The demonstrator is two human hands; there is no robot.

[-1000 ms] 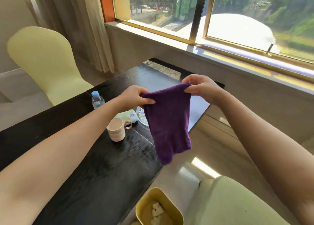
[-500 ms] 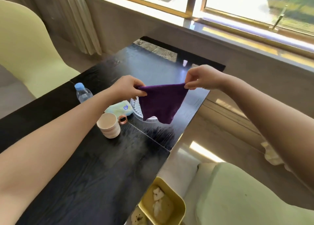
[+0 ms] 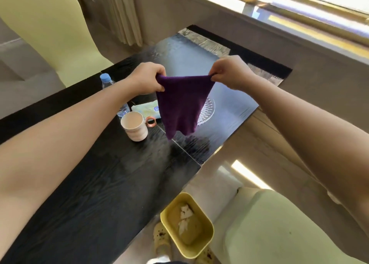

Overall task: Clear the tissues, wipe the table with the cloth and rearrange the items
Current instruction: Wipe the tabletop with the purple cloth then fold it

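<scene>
Both hands are raised above the worktop (image 3: 95, 184) in the middle of the frame. They are apart, and each pinches one top corner of the purple cloth (image 3: 180, 106). The left hand (image 3: 148, 78) has its fingers curled round its corner, and the right hand (image 3: 232, 73) grips the other. The top edge is drawn fairly taut between them, so the rest hangs free, clear of the dark surface. My guess is the cloth is held this way to open it out, or to fold it into a pad before wiping.

In the yellow bin (image 3: 209, 241) on the floor at the lower centre lie white crumpled tissues (image 3: 185, 213), so the clearing step looks done.

The other items are bunched together just left of the cloth:
- A pale cup (image 3: 133, 126) stands upright.
- A water bottle (image 3: 108, 82) with a blue cap stands partly behind the left forearm.
- A soft tissue pack (image 3: 146, 108) lies flat.
- A cut-glass dish (image 3: 207, 110) is half hidden behind the hanging cloth.

They will probably need lifting or shifting for a full wipe.

The tissue pack carries a small blue mark, perhaps a logo, but it is too small to read. No wording can be read on the bottle's label.
</scene>
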